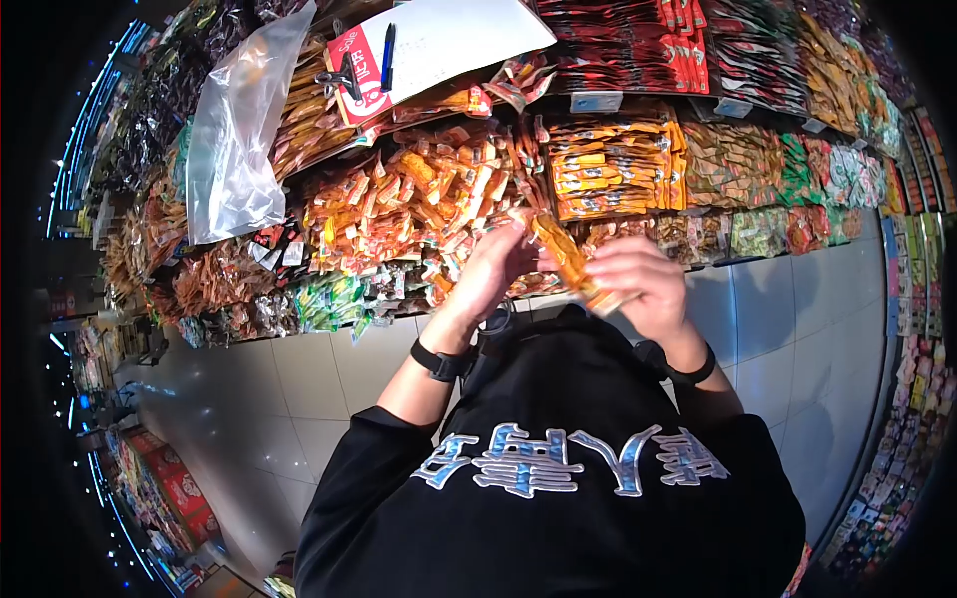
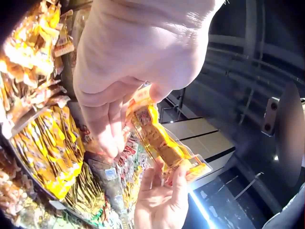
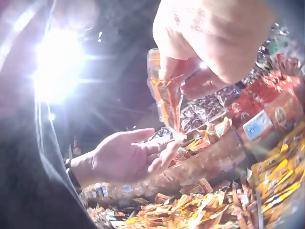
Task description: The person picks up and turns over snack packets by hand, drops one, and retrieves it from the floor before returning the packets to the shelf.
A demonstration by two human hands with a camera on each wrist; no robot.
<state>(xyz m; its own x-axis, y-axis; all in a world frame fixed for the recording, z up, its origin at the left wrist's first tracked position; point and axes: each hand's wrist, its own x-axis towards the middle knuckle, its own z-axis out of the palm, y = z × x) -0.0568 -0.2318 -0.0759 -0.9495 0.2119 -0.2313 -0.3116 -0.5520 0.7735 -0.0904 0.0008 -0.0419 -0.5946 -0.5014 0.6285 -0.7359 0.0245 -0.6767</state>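
Note:
A long, shiny orange-yellow snack packet [image 1: 561,251] slants between the two hands, in front of the display. My right hand [image 1: 643,284] pinches its near end between thumb and fingers; the left wrist view shows this right hand [image 2: 164,200] from the palm side. Nearest the far end of the packet is my left hand [image 1: 493,269]. In the right wrist view, the left hand [image 3: 126,155] has its palm up and fingers extended, with the packet [image 3: 167,102] reaching down to its fingertips. A loose heap of similar small packets [image 1: 399,204] lies just beyond the left hand.
Rows of yellow packets [image 1: 608,169] stand to the right of the heap, with dark red packets [image 1: 628,45] behind. A clear plastic bag [image 1: 239,140] lies at left. A white paper [image 1: 459,40] with a blue pen [image 1: 388,60] and black clip [image 1: 342,78] covers the back.

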